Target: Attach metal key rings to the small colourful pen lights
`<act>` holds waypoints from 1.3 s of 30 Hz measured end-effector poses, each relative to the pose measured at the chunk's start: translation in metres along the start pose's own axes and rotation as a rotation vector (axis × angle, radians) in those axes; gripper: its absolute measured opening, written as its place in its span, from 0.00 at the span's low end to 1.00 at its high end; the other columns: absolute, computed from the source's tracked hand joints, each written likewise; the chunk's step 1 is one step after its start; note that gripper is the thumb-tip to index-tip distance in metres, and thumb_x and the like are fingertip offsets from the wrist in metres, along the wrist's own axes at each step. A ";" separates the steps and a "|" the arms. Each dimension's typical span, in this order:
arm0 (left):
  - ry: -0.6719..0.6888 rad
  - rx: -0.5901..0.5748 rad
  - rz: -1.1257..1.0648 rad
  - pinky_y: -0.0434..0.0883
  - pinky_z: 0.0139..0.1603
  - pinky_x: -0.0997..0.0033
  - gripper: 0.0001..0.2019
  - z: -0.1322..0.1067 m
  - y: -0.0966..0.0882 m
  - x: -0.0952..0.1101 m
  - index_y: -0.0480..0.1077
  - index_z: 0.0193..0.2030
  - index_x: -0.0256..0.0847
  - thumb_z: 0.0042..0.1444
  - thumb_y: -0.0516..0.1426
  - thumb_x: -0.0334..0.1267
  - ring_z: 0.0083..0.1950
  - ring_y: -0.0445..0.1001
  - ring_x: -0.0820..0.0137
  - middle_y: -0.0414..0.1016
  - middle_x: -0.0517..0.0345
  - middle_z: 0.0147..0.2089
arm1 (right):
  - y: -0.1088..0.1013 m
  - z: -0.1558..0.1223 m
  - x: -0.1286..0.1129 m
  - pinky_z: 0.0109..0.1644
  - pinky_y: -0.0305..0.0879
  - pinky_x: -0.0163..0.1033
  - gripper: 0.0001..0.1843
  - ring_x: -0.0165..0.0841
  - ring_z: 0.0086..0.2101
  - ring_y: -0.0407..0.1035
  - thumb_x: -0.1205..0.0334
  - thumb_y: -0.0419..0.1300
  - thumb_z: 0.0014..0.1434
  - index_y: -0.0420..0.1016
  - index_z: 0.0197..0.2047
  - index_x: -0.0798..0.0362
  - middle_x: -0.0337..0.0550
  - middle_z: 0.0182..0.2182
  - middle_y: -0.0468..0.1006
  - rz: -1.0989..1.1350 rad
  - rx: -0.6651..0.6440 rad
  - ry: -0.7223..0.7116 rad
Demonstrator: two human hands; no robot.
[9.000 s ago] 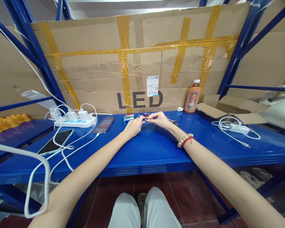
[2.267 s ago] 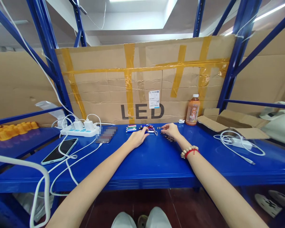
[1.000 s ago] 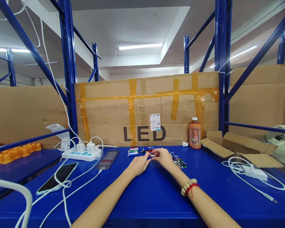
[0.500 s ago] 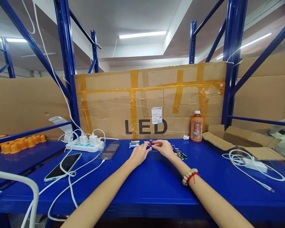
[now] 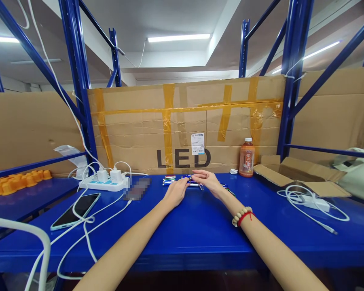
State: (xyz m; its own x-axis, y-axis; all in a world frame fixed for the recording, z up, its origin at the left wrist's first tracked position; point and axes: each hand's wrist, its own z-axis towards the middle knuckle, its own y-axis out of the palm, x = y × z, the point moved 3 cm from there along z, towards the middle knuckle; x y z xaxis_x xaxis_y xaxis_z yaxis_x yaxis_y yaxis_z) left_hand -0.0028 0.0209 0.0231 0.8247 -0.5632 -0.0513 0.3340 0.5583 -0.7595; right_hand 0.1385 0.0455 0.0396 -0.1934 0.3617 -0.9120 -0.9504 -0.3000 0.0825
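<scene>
Both hands [image 5: 182, 188] near shelf [image 5: 200, 242] rear

Warehouse/stockroom: blue steel racking [image 5: 75, 76], taped cardboard backing [image 5: 185, 121], strip lights.

Blue shelf [image 5: 200, 238]; brown cardboard [image 5: 133, 133] striped with yellow tape [image 5: 167, 121], black lettering [image 5: 182, 158]. Orange bottle [image 5: 246, 159] at three o'clock, orange cups [image 5: 18, 181] at nine. Red, green and blue tubes [image 5: 169, 180].

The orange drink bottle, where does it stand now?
In the head view the bottle stands at the back right of the blue shelf, by the cardboard wall, left of the open box.
</scene>
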 end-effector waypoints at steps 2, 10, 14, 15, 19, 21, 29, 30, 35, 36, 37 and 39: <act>0.000 0.007 -0.008 0.64 0.49 0.67 0.13 0.000 0.000 0.000 0.58 0.48 0.37 0.62 0.39 0.38 0.49 0.66 0.67 0.66 0.51 0.50 | -0.001 0.000 0.000 0.43 0.66 0.32 0.26 0.30 0.35 0.71 0.62 0.68 0.36 0.72 0.41 0.57 0.44 0.31 0.76 -0.015 -0.015 -0.003; -0.080 -0.021 -0.057 0.65 0.46 0.68 0.14 -0.002 -0.005 0.001 0.55 0.50 0.39 0.62 0.37 0.39 0.50 0.66 0.67 0.66 0.54 0.49 | -0.002 0.000 0.002 0.43 0.65 0.33 0.27 0.30 0.36 0.70 0.62 0.68 0.35 0.72 0.42 0.58 0.45 0.32 0.76 -0.066 -0.071 0.027; -0.037 -0.010 -0.102 0.64 0.48 0.69 0.15 -0.003 -0.006 0.002 0.54 0.53 0.40 0.62 0.38 0.39 0.51 0.65 0.69 0.65 0.54 0.51 | -0.003 0.000 0.003 0.35 0.64 0.30 0.28 0.27 0.31 0.69 0.59 0.67 0.37 0.71 0.44 0.59 0.46 0.33 0.76 -0.123 -0.059 0.040; -0.021 -0.005 -0.108 0.64 0.49 0.69 0.15 -0.003 -0.006 0.001 0.53 0.54 0.41 0.62 0.38 0.39 0.51 0.65 0.70 0.65 0.55 0.52 | -0.003 0.000 0.004 0.32 0.64 0.29 0.28 0.26 0.30 0.69 0.58 0.67 0.37 0.71 0.44 0.59 0.46 0.33 0.76 -0.148 -0.054 0.044; -0.014 0.003 -0.065 0.64 0.49 0.69 0.14 -0.002 -0.002 -0.001 0.57 0.51 0.41 0.62 0.39 0.37 0.50 0.65 0.70 0.66 0.55 0.50 | -0.002 0.000 0.006 0.30 0.63 0.31 0.28 0.27 0.29 0.68 0.55 0.67 0.36 0.73 0.42 0.59 0.47 0.32 0.76 -0.233 -0.029 0.025; -0.048 -0.004 -0.045 0.65 0.48 0.69 0.14 -0.002 -0.001 -0.003 0.58 0.50 0.41 0.62 0.39 0.37 0.50 0.65 0.69 0.66 0.54 0.50 | -0.001 0.000 0.005 0.34 0.64 0.33 0.25 0.30 0.31 0.69 0.55 0.67 0.35 0.74 0.37 0.59 0.46 0.32 0.76 -0.255 -0.026 -0.019; -0.112 -0.030 -0.165 0.66 0.45 0.70 0.13 -0.002 -0.004 -0.002 0.57 0.50 0.43 0.62 0.39 0.38 0.49 0.67 0.70 0.67 0.58 0.49 | 0.002 0.002 0.004 0.42 0.65 0.37 0.21 0.31 0.31 0.70 0.56 0.67 0.33 0.75 0.31 0.60 0.45 0.30 0.76 -0.283 -0.076 -0.094; -0.116 -0.032 -0.174 0.66 0.45 0.70 0.13 -0.002 -0.004 -0.002 0.56 0.50 0.43 0.62 0.39 0.38 0.49 0.67 0.69 0.67 0.57 0.49 | 0.000 0.003 0.004 0.42 0.65 0.37 0.22 0.31 0.31 0.70 0.56 0.67 0.33 0.75 0.32 0.60 0.45 0.30 0.76 -0.266 -0.055 -0.088; -0.088 -0.029 -0.168 0.64 0.49 0.67 0.15 -0.002 -0.006 0.001 0.52 0.54 0.42 0.62 0.41 0.39 0.52 0.65 0.68 0.64 0.56 0.52 | -0.005 0.005 0.007 0.41 0.64 0.35 0.25 0.29 0.32 0.70 0.57 0.67 0.34 0.73 0.37 0.59 0.45 0.31 0.76 -0.202 -0.021 -0.071; -0.071 -0.028 -0.158 0.64 0.49 0.67 0.15 -0.002 -0.006 0.002 0.53 0.54 0.42 0.62 0.41 0.39 0.52 0.64 0.68 0.64 0.56 0.52 | -0.006 0.006 0.007 0.41 0.64 0.34 0.24 0.29 0.32 0.70 0.57 0.67 0.35 0.73 0.37 0.59 0.45 0.31 0.76 -0.199 -0.030 -0.064; -0.050 -0.025 -0.146 0.64 0.49 0.67 0.15 -0.002 -0.007 0.003 0.53 0.54 0.41 0.62 0.41 0.39 0.52 0.64 0.68 0.64 0.56 0.52 | -0.006 0.005 0.008 0.40 0.64 0.33 0.23 0.28 0.32 0.70 0.57 0.67 0.35 0.73 0.36 0.59 0.45 0.31 0.76 -0.197 -0.039 -0.051; -0.006 -0.014 -0.120 0.64 0.49 0.68 0.14 -0.002 -0.008 0.003 0.55 0.53 0.41 0.62 0.41 0.38 0.52 0.64 0.69 0.65 0.56 0.52 | -0.006 0.005 0.008 0.36 0.64 0.31 0.24 0.27 0.30 0.69 0.57 0.67 0.35 0.72 0.36 0.60 0.45 0.29 0.76 -0.201 -0.043 -0.019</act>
State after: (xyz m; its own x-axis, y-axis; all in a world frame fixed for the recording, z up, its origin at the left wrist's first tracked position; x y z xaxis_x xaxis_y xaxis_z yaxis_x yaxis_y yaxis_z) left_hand -0.0035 0.0134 0.0273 0.7819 -0.6218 0.0449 0.4246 0.4784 -0.7687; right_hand 0.1416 0.0546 0.0334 -0.0057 0.4348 -0.9005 -0.9592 -0.2570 -0.1180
